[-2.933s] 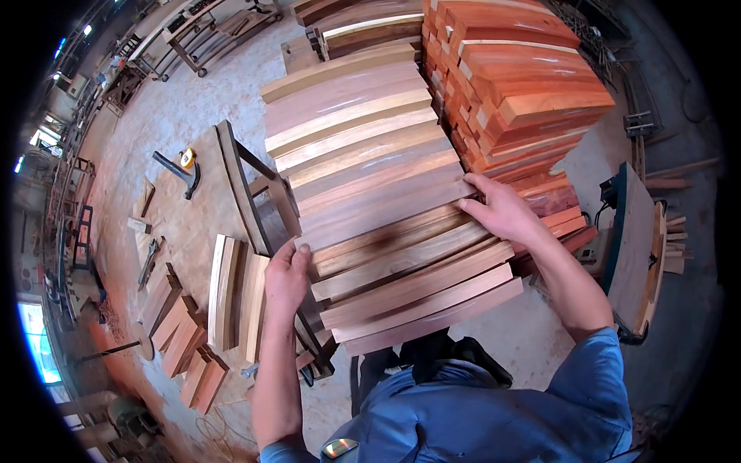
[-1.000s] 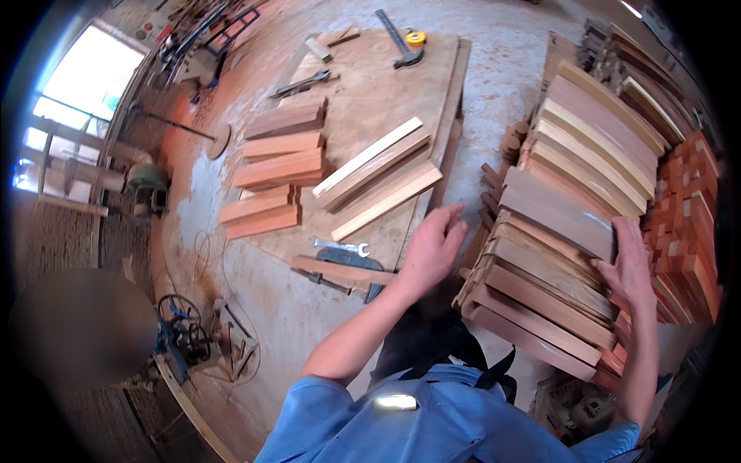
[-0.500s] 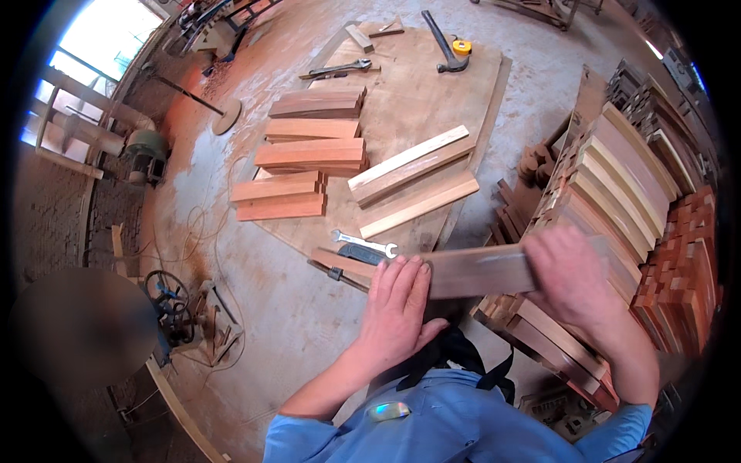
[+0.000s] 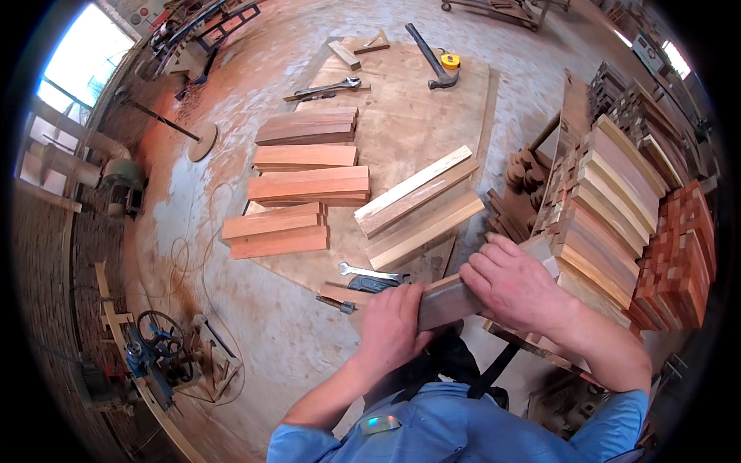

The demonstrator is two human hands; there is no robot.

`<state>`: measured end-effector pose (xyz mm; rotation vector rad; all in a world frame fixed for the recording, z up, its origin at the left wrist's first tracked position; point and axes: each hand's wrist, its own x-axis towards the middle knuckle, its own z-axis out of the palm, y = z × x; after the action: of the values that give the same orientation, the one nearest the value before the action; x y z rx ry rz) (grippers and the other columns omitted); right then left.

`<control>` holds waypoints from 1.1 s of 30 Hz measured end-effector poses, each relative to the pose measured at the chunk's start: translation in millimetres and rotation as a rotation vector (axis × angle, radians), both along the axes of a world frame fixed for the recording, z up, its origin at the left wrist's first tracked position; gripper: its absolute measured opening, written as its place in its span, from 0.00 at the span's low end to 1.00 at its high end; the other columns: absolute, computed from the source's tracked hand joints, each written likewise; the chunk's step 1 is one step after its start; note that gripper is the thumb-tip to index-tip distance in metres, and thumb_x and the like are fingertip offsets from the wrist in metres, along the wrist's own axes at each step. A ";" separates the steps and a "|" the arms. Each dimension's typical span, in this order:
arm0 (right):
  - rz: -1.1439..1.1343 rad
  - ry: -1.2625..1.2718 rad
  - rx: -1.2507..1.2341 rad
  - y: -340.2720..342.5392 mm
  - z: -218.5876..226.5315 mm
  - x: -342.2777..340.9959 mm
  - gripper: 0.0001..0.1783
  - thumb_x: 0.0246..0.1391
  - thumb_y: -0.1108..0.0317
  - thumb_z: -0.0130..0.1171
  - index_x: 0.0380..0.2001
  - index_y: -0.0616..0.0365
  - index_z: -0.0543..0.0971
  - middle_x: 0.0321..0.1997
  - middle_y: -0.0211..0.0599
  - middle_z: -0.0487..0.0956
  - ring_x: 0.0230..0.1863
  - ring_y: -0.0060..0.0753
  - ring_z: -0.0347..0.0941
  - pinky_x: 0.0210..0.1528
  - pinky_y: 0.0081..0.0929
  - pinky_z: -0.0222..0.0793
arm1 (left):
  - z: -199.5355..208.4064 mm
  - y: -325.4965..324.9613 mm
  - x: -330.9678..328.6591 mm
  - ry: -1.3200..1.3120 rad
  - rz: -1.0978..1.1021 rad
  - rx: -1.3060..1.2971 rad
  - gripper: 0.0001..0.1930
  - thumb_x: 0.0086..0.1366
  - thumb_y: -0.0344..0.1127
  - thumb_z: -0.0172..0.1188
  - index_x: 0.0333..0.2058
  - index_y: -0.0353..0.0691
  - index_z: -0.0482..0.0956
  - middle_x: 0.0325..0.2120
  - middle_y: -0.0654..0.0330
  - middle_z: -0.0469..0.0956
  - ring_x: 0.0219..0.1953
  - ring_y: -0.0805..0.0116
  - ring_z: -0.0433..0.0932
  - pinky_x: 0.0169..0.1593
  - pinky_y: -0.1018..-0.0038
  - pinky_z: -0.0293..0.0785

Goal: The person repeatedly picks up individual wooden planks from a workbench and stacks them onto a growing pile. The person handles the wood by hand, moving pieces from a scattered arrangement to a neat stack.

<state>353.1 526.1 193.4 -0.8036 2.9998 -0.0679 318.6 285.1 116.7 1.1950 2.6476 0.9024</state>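
Observation:
A greyish-brown wooden board is held across my front, low over the table's near edge. My left hand grips its left part, with the fingers folded over the top. My right hand is wrapped around its right part, so that end is partly covered. Just beyond my left hand lie an open-ended spanner, a dark tool I cannot make out and a clamp-like metal piece by a strip of wood. Further off, pale and brown boards lie slanted on the table.
Stacks of reddish boards lie at the table's left. A hammer, a yellow tape measure and an adjustable wrench are at its far side. Tall piles of wooden blocks stand close on my right. A machine with a handwheel is at left.
My right hand has come inward along the board, nearer to my left hand. The board's right end has risen, so it slants more. The whole view has shifted a little.

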 end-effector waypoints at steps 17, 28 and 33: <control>-0.304 -0.232 -0.720 17.6 40.0 140.4 0.33 0.42 0.61 0.76 0.51 0.59 0.74 0.52 0.45 0.77 0.48 0.50 0.77 0.48 0.37 0.77 | -29.1 -47.6 -14.9 -0.384 0.523 -0.023 0.36 0.50 0.40 0.73 0.56 0.30 0.70 0.45 0.44 0.78 0.49 0.47 0.78 0.52 0.60 0.74; -0.447 -0.305 -0.950 8.1 -36.6 186.7 0.26 0.47 0.64 0.73 0.48 0.62 0.77 0.48 0.48 0.80 0.48 0.50 0.78 0.48 0.37 0.77 | -38.0 -69.9 33.6 -1.595 0.395 1.069 0.39 0.63 0.64 0.60 0.57 0.33 0.70 0.45 0.49 0.78 0.41 0.56 0.78 0.49 0.62 0.76; -0.687 -0.332 -0.947 -12.4 -51.2 192.4 0.23 0.48 0.69 0.70 0.47 0.62 0.77 0.44 0.46 0.80 0.44 0.49 0.79 0.47 0.35 0.77 | -46.5 -79.0 5.3 -1.725 0.244 1.372 0.42 0.64 0.68 0.54 0.60 0.33 0.68 0.49 0.44 0.74 0.45 0.52 0.75 0.48 0.58 0.72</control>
<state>545.5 513.7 142.3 0.2904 2.6413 -1.5098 324.0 206.1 70.1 -0.2277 0.5801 2.2760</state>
